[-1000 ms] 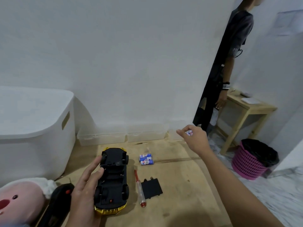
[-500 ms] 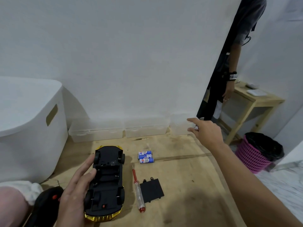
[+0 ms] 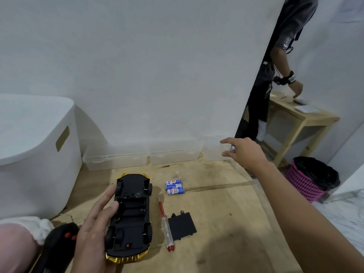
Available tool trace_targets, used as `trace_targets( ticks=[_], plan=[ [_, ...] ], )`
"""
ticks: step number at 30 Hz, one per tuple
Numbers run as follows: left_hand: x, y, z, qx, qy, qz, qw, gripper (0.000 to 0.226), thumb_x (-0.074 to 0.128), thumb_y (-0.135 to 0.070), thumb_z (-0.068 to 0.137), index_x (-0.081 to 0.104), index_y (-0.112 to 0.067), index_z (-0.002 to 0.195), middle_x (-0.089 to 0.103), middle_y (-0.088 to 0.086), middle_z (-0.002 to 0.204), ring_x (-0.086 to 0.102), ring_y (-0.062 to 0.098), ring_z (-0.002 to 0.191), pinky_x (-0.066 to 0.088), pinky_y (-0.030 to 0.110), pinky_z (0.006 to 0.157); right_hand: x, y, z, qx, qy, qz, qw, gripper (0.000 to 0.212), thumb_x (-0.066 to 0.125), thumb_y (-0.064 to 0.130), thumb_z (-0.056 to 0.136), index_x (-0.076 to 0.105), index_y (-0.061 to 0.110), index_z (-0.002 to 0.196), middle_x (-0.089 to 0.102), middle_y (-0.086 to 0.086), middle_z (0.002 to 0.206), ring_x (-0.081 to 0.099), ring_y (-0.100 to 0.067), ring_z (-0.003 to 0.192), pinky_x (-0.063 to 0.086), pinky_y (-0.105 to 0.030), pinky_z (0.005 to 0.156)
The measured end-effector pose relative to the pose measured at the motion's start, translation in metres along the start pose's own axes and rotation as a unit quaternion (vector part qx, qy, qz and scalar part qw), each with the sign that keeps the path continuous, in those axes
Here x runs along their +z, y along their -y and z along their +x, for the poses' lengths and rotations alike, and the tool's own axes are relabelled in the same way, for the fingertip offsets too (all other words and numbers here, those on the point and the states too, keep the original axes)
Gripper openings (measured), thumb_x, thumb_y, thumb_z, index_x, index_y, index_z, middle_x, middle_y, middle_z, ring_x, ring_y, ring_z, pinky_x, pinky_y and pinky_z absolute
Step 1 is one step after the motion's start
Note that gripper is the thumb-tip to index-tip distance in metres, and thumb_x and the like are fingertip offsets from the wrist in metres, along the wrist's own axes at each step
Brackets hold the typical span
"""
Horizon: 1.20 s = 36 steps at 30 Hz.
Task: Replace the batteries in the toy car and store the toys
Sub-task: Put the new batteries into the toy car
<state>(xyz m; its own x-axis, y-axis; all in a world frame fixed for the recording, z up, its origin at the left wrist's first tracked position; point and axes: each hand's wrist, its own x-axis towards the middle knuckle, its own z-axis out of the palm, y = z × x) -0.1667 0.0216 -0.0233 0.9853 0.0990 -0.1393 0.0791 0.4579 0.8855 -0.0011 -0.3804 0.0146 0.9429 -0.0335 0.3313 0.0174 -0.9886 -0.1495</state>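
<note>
A gold toy car (image 3: 131,215) lies upside down on the wooden floor, its black underside and empty battery bay facing up. My left hand (image 3: 94,223) rests on the car's left side with fingers fairly straight. My right hand (image 3: 245,152) is stretched out to the right near a clear box by the wall and holds a battery (image 3: 232,148) in its fingers. Three blue batteries (image 3: 174,186) lie right of the car. The black battery cover (image 3: 182,226) and a red-tipped screwdriver (image 3: 166,225) lie beside the car.
A black remote control (image 3: 59,243) and a pink plush toy (image 3: 17,247) sit at the lower left. A white storage bin (image 3: 35,150) stands left. Clear boxes (image 3: 141,158) line the wall. A person stands at a wooden side table (image 3: 301,123); a pink waste basket (image 3: 309,180) is at right.
My right hand, still holding the battery, has moved farther right and away toward the clear box by the wall. The view has shifted left and down. My left hand stays on the car.
</note>
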Motion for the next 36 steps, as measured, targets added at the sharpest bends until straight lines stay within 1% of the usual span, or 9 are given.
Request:
trace_targets(
  ticks=[6,12,15,19,21,27,29,32,36],
  plan=[
    [0.003,0.002,-0.003,0.021,-0.037,0.019,0.999,0.036,0.052,-0.008,0.104,0.071,-0.026,0.13,0.081,-0.007,0.106,0.078,0.001,0.078,0.06,0.017,0.055,0.002,-0.002,0.002,-0.007,-0.01,-0.038,0.999,0.037,0.068,0.049,0.097,0.066,0.038,0.132,0.078,0.002,0.099,0.07,-0.018,0.09,0.041,-0.028,0.06],
    [0.007,0.001,-0.006,0.018,-0.043,-0.01,0.999,0.036,0.056,-0.012,0.103,0.073,-0.027,0.13,0.082,0.002,0.109,0.08,0.017,0.087,0.066,0.029,0.063,0.006,0.002,0.0,-0.012,0.03,-0.132,0.991,0.069,0.077,0.05,0.088,0.048,0.037,0.149,0.075,0.005,0.108,0.07,-0.021,0.093,0.046,-0.031,0.065],
    [0.007,0.0,-0.006,0.013,-0.044,-0.018,0.999,0.036,0.056,-0.013,0.103,0.072,-0.027,0.132,0.083,0.003,0.105,0.081,0.018,0.085,0.066,0.033,0.064,0.01,0.004,-0.001,-0.017,0.014,-0.143,0.989,0.06,0.072,0.043,0.094,0.049,0.033,0.149,0.077,0.004,0.109,0.071,-0.023,0.093,0.044,-0.032,0.062],
    [0.007,0.001,-0.005,0.009,-0.044,-0.029,0.999,0.036,0.058,-0.014,0.102,0.072,-0.028,0.132,0.081,0.007,0.111,0.079,0.025,0.096,0.064,0.041,0.076,0.007,0.005,-0.004,-0.045,-0.002,-0.163,0.986,0.055,0.065,0.044,0.1,0.048,0.028,0.15,0.078,0.004,0.105,0.072,-0.025,0.088,0.043,-0.032,0.058],
    [0.007,0.001,-0.004,0.01,-0.046,-0.034,0.998,0.036,0.058,-0.015,0.102,0.072,-0.029,0.132,0.082,0.005,0.11,0.079,0.024,0.095,0.065,0.039,0.074,0.004,0.004,-0.007,-0.054,-0.017,-0.162,0.985,0.054,0.064,0.043,0.101,0.048,0.026,0.15,0.078,0.004,0.102,0.072,-0.024,0.084,0.042,-0.031,0.057],
    [0.008,0.001,-0.004,0.005,-0.045,-0.041,0.998,0.036,0.059,-0.015,0.101,0.073,-0.031,0.13,0.082,0.001,0.112,0.08,0.021,0.093,0.066,0.042,0.074,0.003,0.011,-0.01,-0.065,-0.016,-0.184,0.981,0.033,0.056,0.033,0.101,0.056,0.017,0.13,0.075,0.0,0.094,0.071,-0.031,0.076,0.049,-0.035,0.056],
    [0.007,0.001,-0.004,0.003,-0.043,-0.043,0.998,0.037,0.059,-0.014,0.101,0.073,-0.031,0.131,0.081,0.001,0.116,0.08,0.021,0.096,0.065,0.043,0.077,0.005,0.015,-0.013,-0.088,-0.005,-0.224,0.971,0.02,0.051,0.029,0.101,0.056,0.016,0.115,0.068,0.0,0.082,0.067,-0.031,0.069,0.047,-0.034,0.051],
    [0.006,0.002,-0.004,0.001,-0.038,-0.044,0.998,0.038,0.06,-0.014,0.101,0.073,-0.032,0.131,0.081,0.001,0.117,0.079,0.022,0.1,0.067,0.039,0.074,0.001,0.015,-0.013,-0.117,0.016,-0.245,0.962,0.014,0.048,0.028,0.103,0.054,0.018,0.095,0.066,0.0,0.084,0.065,-0.028,0.068,0.047,-0.035,0.052],
    [0.006,0.002,-0.005,0.001,-0.033,-0.043,0.999,0.038,0.06,-0.015,0.101,0.073,-0.033,0.131,0.08,0.002,0.119,0.079,0.024,0.102,0.067,0.038,0.071,-0.005,0.014,-0.004,-0.125,0.008,-0.221,0.967,0.017,0.045,0.027,0.106,0.059,0.017,0.102,0.071,-0.002,0.09,0.066,-0.031,0.07,0.042,-0.034,0.054]
  ],
)
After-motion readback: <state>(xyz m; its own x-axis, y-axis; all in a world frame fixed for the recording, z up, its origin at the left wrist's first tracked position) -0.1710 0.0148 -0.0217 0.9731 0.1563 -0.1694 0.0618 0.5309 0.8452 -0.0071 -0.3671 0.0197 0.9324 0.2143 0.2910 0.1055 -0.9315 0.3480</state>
